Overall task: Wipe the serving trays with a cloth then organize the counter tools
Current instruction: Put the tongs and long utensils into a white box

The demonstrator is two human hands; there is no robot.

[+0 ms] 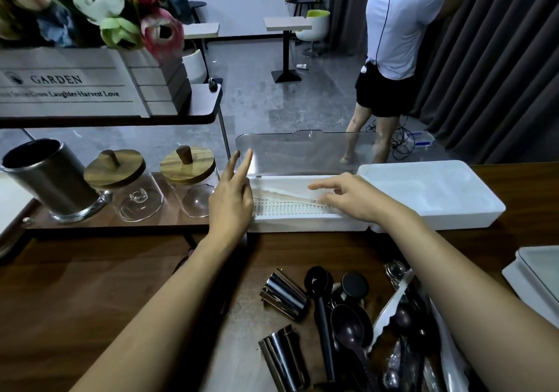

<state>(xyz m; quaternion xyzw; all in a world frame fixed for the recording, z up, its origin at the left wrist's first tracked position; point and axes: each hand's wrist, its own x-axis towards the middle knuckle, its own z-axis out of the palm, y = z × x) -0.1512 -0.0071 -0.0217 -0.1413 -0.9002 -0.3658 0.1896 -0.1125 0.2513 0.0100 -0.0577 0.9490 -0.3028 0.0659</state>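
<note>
Left hand (231,198) reaches up at the middle of the frame with two fingers straight, and their tips touch the left edge of the clear lid (305,152), which stands open and upright. Right hand (354,199) lies just beside it, palm down and fingers stretched flat to the left. It rests over the white utensil box (290,222), above the slotted insert (281,208), and pinches nothing. A pale long tool (278,193) lies inside the box, but I cannot tell what it is.

One white serving tray (438,220) sits touching the right end of the box, and a second white tray (535,273) shows at the right edge. The counter tools are heaped in the lower right on the wooden counter (121,285): two steel cups (286,296) on their sides, a black scoop (317,279) and a dark spoon (348,322).

At the left stand a steel pitcher (45,177) and two glass jars (190,180) with wooden lids. Above them is a flower box (75,86) marked GARDEN. A person (396,28) stands in the upper right, facing a curtain.
</note>
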